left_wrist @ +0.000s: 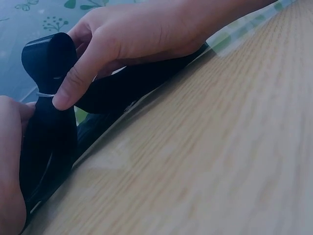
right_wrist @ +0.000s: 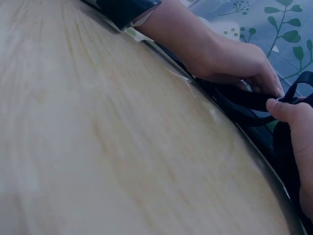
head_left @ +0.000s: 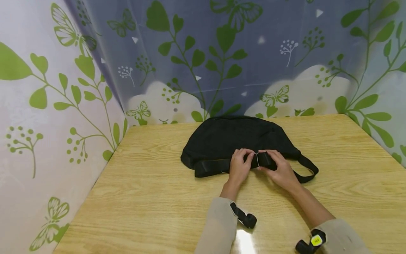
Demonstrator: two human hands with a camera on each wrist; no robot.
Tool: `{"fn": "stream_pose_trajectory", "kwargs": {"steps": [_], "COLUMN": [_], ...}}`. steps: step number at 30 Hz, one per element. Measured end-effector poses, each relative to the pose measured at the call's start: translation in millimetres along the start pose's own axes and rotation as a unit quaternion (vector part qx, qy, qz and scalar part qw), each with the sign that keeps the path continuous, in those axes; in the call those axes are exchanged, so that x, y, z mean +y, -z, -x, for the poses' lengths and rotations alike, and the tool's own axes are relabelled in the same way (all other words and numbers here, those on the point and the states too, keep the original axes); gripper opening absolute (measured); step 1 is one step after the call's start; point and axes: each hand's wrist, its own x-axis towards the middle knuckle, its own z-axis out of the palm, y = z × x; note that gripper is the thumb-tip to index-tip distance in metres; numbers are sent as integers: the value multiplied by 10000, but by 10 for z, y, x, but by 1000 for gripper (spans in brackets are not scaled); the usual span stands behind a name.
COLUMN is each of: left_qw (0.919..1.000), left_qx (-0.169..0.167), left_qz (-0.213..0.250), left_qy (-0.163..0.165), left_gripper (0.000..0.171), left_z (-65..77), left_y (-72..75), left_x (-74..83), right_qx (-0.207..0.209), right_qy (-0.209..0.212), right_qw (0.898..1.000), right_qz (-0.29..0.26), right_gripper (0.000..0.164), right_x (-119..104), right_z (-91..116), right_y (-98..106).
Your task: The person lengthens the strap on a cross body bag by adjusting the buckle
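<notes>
A black waist bag (head_left: 234, 135) lies on the table with its wide strap (head_left: 210, 168) folded along the near side. A thin, pale strap slider (head_left: 257, 159) crosses the webbing between the two hands. My left hand (head_left: 239, 168) pinches the strap just left of the slider. On the other side, my right hand (head_left: 282, 173) grips a raised loop of the strap between thumb and fingers. In the left wrist view, the right hand (left_wrist: 132, 44) has its thumb at the slider (left_wrist: 46, 94), below the loop (left_wrist: 49, 51). The right wrist view shows the left hand's (right_wrist: 234, 61) fingertips close to the right thumb.
The bag stands on a wood-grain table (head_left: 142, 197) near its back edge. Another strap loop (head_left: 309, 171) sticks out at the bag's right. Curtains (head_left: 190, 53) with leaf and butterfly prints enclose the back and sides. A small black device (head_left: 248, 220) is on the left wrist.
</notes>
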Motion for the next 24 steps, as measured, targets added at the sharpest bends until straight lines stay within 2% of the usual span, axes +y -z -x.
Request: {"fn": "stream_pose_trajectory", "kwargs": {"steps": [6, 9, 15, 19, 24], "left_qw": [9988, 9969, 9922, 9918, 9946], "left_qx": [61, 266, 665, 602, 443], "left_qz": [-478, -735, -960, -970, -753], "left_qy": [2, 108, 439, 569, 563], "left_gripper": [15, 14, 10, 7, 4], "left_z": [-5, -8, -5, 0, -2], "left_y": [-13, -20, 5, 7, -1], "left_x": [-11, -19, 3, -3, -6], "right_qx": [74, 183, 299, 351, 342], "right_qy": [-68, -43, -43, -106, -180], "right_qw": [9999, 9997, 9994, 9992, 9992], "right_qz": [97, 137, 150, 127, 65], "right_gripper": [56, 56, 57, 57, 57], "right_x": [7, 13, 14, 9, -3], "right_z": [2, 1, 1, 1, 0], "right_y": [2, 4, 10, 16, 26]}}
